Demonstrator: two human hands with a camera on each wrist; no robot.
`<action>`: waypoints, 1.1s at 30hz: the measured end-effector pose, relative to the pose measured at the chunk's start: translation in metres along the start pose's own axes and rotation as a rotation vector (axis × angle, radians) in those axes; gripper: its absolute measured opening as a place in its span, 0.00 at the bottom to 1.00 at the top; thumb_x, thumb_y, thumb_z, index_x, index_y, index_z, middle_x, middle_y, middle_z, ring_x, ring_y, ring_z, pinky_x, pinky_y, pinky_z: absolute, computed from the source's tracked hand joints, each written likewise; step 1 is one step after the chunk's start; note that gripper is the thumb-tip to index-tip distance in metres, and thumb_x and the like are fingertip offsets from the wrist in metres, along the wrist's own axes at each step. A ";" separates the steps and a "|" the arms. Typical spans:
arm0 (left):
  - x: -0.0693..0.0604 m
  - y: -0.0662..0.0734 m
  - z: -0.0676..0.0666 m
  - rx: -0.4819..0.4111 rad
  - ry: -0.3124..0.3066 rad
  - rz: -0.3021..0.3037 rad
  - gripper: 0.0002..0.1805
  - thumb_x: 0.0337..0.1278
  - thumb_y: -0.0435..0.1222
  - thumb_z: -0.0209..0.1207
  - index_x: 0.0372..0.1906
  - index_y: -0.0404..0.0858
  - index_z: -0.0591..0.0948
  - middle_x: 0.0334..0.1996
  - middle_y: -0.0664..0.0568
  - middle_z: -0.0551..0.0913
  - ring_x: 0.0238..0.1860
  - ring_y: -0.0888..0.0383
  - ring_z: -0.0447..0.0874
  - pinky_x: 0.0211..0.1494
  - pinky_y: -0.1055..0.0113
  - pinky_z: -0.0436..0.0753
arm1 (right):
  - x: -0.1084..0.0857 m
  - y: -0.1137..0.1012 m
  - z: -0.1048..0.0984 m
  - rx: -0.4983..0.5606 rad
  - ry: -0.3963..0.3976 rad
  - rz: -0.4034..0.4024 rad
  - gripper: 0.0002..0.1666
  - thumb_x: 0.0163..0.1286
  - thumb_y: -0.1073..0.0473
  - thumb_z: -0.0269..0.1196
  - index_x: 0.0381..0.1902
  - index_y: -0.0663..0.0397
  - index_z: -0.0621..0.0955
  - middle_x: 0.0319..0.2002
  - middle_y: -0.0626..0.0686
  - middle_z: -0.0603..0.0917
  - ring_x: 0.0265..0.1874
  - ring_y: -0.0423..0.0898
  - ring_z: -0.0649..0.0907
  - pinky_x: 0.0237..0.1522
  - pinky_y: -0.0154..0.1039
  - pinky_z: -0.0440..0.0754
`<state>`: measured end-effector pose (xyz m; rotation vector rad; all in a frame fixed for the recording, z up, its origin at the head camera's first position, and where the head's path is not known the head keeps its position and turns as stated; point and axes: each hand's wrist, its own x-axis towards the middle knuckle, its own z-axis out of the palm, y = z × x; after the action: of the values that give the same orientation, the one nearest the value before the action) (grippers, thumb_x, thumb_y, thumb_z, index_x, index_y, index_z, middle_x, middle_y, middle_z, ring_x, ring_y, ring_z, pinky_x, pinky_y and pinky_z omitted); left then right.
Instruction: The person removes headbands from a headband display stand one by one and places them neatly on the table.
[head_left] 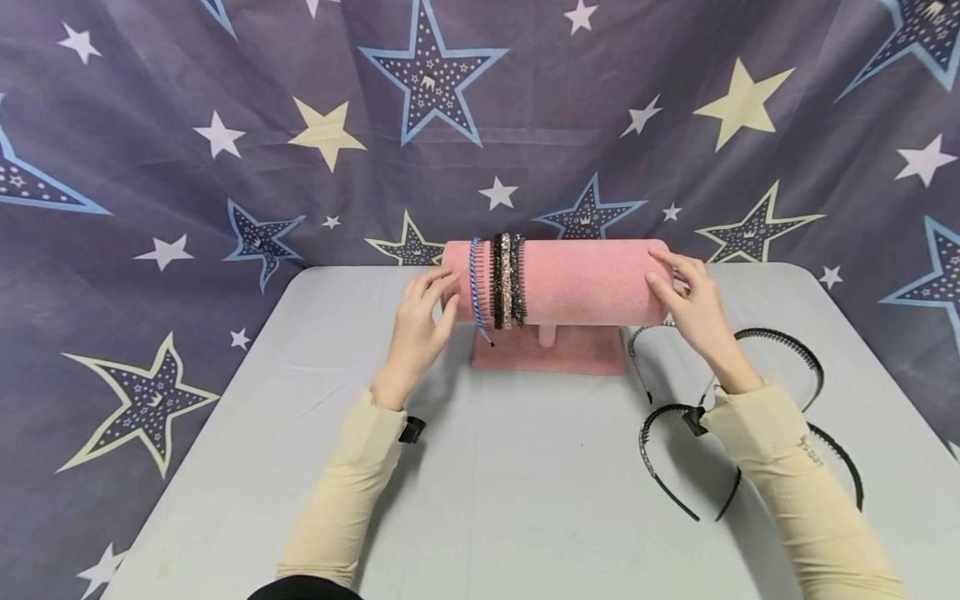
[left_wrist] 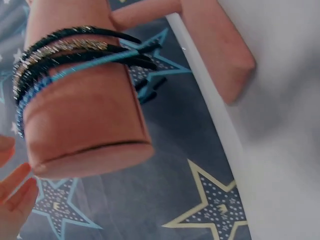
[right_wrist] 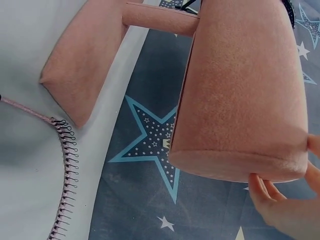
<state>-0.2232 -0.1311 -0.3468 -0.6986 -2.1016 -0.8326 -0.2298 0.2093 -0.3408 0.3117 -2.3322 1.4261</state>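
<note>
Pale table (head_left: 225, 500) spreads wide at left, loose headbands (head_left: 811, 354) lie right, and beyond, left hand (head_left: 420, 327) and right hand (head_left: 697, 308), fingers relaxed, rest at opposite ends of a pink stand (head_left: 585, 283), mounted headbands (head_left: 506, 279) bunched leftward, near the table's back edge.

Right grip (head_left: 696, 308) touches the pink roll (head_left: 585, 282), left grip (head_left: 416, 327) perhaps too

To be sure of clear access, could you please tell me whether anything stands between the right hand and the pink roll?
Nothing visible does: the right hand touches the pink roll at its right end, and the mounted headbands sit toward its left end.
</note>
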 end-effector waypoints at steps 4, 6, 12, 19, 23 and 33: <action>0.001 0.010 0.001 -0.026 0.052 -0.031 0.12 0.49 0.25 0.57 0.42 0.28 0.77 0.33 0.41 0.78 0.35 0.48 0.73 0.41 0.61 0.75 | -0.001 0.000 0.000 0.005 0.007 -0.011 0.23 0.65 0.57 0.54 0.57 0.60 0.71 0.49 0.60 0.66 0.48 0.48 0.70 0.51 0.30 0.73; 0.001 0.014 0.002 -0.056 0.051 -0.046 0.12 0.48 0.25 0.57 0.40 0.28 0.76 0.31 0.41 0.77 0.32 0.49 0.73 0.36 0.62 0.76 | -0.002 0.000 0.000 0.008 0.010 -0.016 0.23 0.65 0.57 0.54 0.57 0.60 0.71 0.48 0.59 0.66 0.48 0.46 0.70 0.51 0.29 0.73; -0.001 0.020 0.006 -0.101 0.034 -0.100 0.11 0.46 0.24 0.58 0.39 0.27 0.75 0.29 0.41 0.76 0.26 0.51 0.74 0.28 0.61 0.77 | -0.002 0.000 0.001 0.018 0.013 -0.017 0.24 0.64 0.57 0.54 0.57 0.59 0.71 0.48 0.58 0.67 0.47 0.44 0.70 0.51 0.31 0.73; -0.004 0.023 0.012 -0.115 0.012 -0.184 0.13 0.46 0.25 0.58 0.41 0.27 0.75 0.31 0.42 0.78 0.28 0.53 0.77 0.32 0.68 0.80 | -0.002 0.001 0.002 0.026 0.015 -0.018 0.24 0.65 0.57 0.54 0.57 0.60 0.71 0.48 0.57 0.66 0.46 0.41 0.70 0.51 0.30 0.73; -0.004 0.025 0.015 -0.132 0.017 -0.231 0.14 0.46 0.25 0.59 0.41 0.28 0.74 0.30 0.42 0.79 0.27 0.53 0.78 0.31 0.69 0.81 | -0.002 0.003 0.003 0.030 0.019 -0.023 0.23 0.64 0.57 0.54 0.57 0.60 0.71 0.47 0.56 0.66 0.46 0.40 0.70 0.51 0.31 0.73; -0.006 0.028 0.021 -0.169 0.020 -0.316 0.15 0.46 0.26 0.59 0.43 0.28 0.74 0.28 0.42 0.79 0.26 0.53 0.78 0.31 0.71 0.81 | -0.003 0.004 0.003 0.031 0.018 -0.019 0.23 0.65 0.57 0.54 0.57 0.60 0.71 0.48 0.58 0.66 0.47 0.44 0.70 0.51 0.31 0.73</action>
<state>-0.2100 -0.0989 -0.3534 -0.4461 -2.1726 -1.1956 -0.2293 0.2084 -0.3460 0.3272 -2.2888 1.4517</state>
